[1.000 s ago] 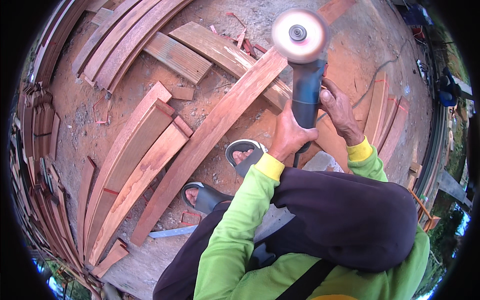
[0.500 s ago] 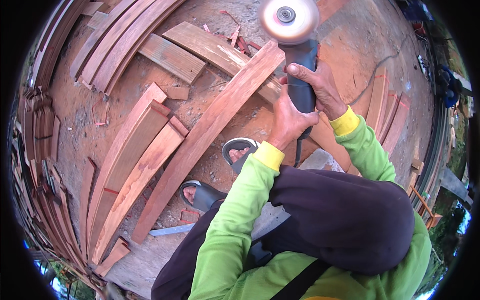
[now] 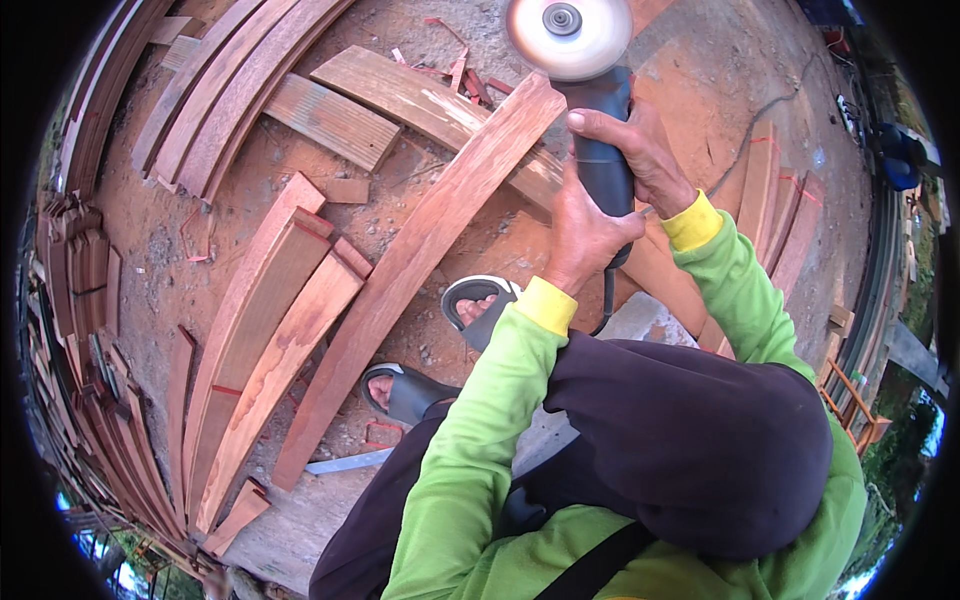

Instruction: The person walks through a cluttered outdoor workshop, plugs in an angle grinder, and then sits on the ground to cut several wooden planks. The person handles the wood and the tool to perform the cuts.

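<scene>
Both my hands grip a dark angle grinder (image 3: 600, 135) at the upper middle. My left hand (image 3: 583, 232) wraps the rear of its body near the cord. Higher up, my right hand (image 3: 650, 155) is closed round the far side, its thumb lying across the top. The grinder's pale round disc (image 3: 570, 40) looks smeared, as if spinning, and its top edge is cut off by the picture. Just left of the disc is the upper end of a long reddish plank (image 3: 420, 270); I cannot tell whether they touch.
Several cut planks (image 3: 265, 340) lie at left, with more boards (image 3: 240, 90) behind. A metal strip (image 3: 350, 462) rests near my sandalled feet (image 3: 405, 392). Other planks (image 3: 780, 210) lie at right, where a cord (image 3: 755, 125) crosses the ground. A grey block (image 3: 650, 320) sits by my knee.
The view has tilted slightly, and the grinder appears a little further left in it. My hands keep their hold on it. The planks look otherwise unmoved.
</scene>
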Motion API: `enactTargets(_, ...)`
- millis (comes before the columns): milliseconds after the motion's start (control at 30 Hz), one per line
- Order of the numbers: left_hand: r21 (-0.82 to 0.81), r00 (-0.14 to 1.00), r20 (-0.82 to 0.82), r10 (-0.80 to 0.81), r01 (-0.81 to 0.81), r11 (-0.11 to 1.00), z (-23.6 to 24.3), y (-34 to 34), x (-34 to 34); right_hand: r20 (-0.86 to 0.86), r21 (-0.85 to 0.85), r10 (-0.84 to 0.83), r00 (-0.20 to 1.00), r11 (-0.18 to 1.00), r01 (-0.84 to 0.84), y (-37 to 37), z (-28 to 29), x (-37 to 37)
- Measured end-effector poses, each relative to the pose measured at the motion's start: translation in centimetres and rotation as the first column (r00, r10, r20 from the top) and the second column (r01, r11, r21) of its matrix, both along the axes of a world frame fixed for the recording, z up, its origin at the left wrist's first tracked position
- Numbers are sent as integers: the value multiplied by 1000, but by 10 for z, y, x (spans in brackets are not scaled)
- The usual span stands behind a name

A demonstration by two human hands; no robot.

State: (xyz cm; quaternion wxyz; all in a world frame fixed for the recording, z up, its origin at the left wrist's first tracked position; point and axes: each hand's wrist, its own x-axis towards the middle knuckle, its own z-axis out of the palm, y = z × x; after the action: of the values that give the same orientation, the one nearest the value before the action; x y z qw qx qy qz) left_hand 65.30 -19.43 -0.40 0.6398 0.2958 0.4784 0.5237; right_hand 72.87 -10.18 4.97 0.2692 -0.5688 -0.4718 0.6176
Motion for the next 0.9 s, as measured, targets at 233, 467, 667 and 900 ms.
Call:
enactTargets(233, -3, 938, -259, -229, 237, 972, 1, -6, -22, 175, 38, 23, 984, 999, -30, -1, -4, 11)
enactTargets(467, 251, 114, -964, 240, 86, 964, -53, -40, -118, 447, 122, 76, 891, 982, -145, -2, -7, 35)
enactTargets(667, -91, 76, -992, -106, 172, 981, -85, -33, -139, 590, 162, 141, 795, 944, -288, -6, -10, 44)
enactTargets(900, -18, 137, -990, -45, 192, 981, -86, -36, -143, 655, 126, 188, 732, 928, -351, -11, -15, 50)
